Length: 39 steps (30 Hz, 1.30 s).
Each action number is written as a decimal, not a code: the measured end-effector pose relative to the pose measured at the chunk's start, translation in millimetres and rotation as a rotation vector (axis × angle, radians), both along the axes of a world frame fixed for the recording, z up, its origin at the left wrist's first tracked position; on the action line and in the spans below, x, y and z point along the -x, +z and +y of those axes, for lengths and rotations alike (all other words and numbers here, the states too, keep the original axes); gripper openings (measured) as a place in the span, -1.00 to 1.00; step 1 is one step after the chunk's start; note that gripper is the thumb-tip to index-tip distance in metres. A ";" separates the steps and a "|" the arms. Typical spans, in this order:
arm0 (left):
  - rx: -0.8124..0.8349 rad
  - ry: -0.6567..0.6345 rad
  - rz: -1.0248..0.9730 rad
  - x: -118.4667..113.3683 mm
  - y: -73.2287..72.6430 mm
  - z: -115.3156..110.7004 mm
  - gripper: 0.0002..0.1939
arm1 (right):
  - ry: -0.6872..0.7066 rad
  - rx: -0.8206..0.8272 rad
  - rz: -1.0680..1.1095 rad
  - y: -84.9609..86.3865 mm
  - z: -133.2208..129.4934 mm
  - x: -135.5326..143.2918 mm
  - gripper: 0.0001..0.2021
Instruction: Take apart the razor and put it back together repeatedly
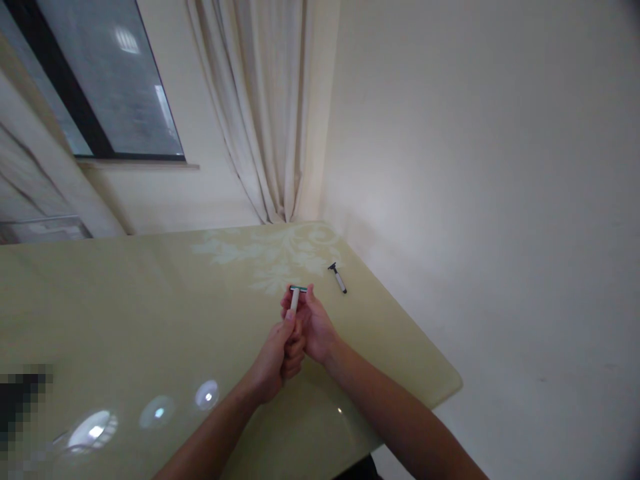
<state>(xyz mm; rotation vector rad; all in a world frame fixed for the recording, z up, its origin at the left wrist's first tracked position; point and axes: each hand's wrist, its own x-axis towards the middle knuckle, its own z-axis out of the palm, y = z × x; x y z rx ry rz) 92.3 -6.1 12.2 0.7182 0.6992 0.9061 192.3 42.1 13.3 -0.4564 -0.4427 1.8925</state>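
Observation:
Above the table, my left hand (pixel 278 353) is closed around the pale handle of a razor (pixel 295 300), whose head points away from me. The razor's head is a narrow bar with a dark and green strip. My right hand (pixel 318 328) pinches this head by its ends, thumb at the right end and fingertips at the left. Part of the right hand's fingers is hidden behind the handle and my left hand. A second razor (pixel 339 279), with a black head and a grey and black handle, lies on the table beyond my right hand.
The glossy pale green table (pixel 150 300) carries a white floral pattern and light reflections. Its right edge runs beside a plain wall (pixel 475 200). Curtains (pixel 260 100) and a window (pixel 125 80) are behind it. A blurred dark patch (pixel 20 400) shows at the lower left.

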 end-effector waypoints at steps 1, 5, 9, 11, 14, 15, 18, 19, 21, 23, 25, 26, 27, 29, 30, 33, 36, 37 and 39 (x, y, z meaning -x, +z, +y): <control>0.009 -0.006 0.006 0.2 0.3 -0.7 -0.35 | -0.003 0.004 0.012 0.4 0.0 0.0 -0.63; 0.002 -0.004 0.001 -0.3 5.2 -0.7 -0.34 | 0.007 -0.003 0.010 0.7 -0.6 -0.3 -0.63; -0.001 0.008 0.016 -2.8 6.3 0.7 -0.31 | 0.007 0.013 0.002 -0.3 0.2 -1.1 -0.60; 0.012 -0.009 0.027 -3.3 3.7 -1.6 -0.32 | -0.004 0.017 0.019 -0.2 1.8 -2.0 -0.64; 0.019 -0.046 0.024 -2.4 -0.3 -6.8 -0.34 | -0.036 -0.010 0.027 0.6 4.1 -3.0 -0.67; 0.018 -0.053 0.023 -1.8 -1.0 -8.1 -0.34 | -0.044 -0.021 0.022 0.7 4.3 -3.1 -0.67; 0.022 -0.058 0.024 -0.6 -1.1 -8.8 -0.34 | -0.042 -0.036 0.006 0.2 3.0 -3.0 -0.67; 0.025 -0.053 0.025 -0.4 -0.8 -8.2 -0.34 | -0.036 -0.037 0.002 -0.2 2.0 -2.8 -0.66; 0.026 -0.040 0.031 -0.6 -0.1 -6.5 -0.33 | -0.024 -0.041 -0.009 -1.1 0.1 -2.4 -0.66; 0.021 -0.024 0.038 -1.0 0.2 -5.1 -0.32 | -0.014 -0.049 -0.036 -1.7 -1.6 -2.2 -0.65; 0.019 -0.018 0.037 -1.3 -0.2 -4.7 -0.31 | -0.009 -0.048 -0.060 -1.7 -2.6 -2.2 -0.64; 0.020 -0.017 0.033 -1.3 -0.6 -4.8 -0.31 | -0.007 -0.044 -0.064 -1.5 -2.9 -2.4 -0.63; 0.022 -0.016 0.028 -1.2 -1.1 -5.1 -0.32 | -0.005 -0.039 -0.063 -1.2 -3.0 -2.5 -0.62; 0.024 -0.014 0.021 -1.0 -2.1 -5.9 -0.33 | -0.001 -0.033 -0.051 -0.8 -3.0 -2.7 -0.62; 0.023 -0.013 0.018 -0.9 -2.5 -6.2 -0.34 | 0.000 -0.033 -0.046 -0.7 -2.8 -2.7 -0.62; 0.019 -0.020 0.009 -0.3 -2.5 -7.2 -0.35 | 0.001 -0.041 -0.039 -1.2 -1.8 -2.9 -0.61; 0.015 -0.027 0.006 0.9 -0.7 -7.9 -0.36 | 0.002 -0.049 -0.025 -2.8 -0.3 -3.4 -0.58; 0.016 -0.028 0.006 1.5 0.1 -8.0 -0.35 | 0.001 -0.050 -0.022 -3.4 0.3 -3.7 -0.58; 0.022 -0.027 0.001 2.6 0.9 -8.1 -0.35 | 0.003 -0.047 -0.022 -4.6 1.2 -4.1 -0.59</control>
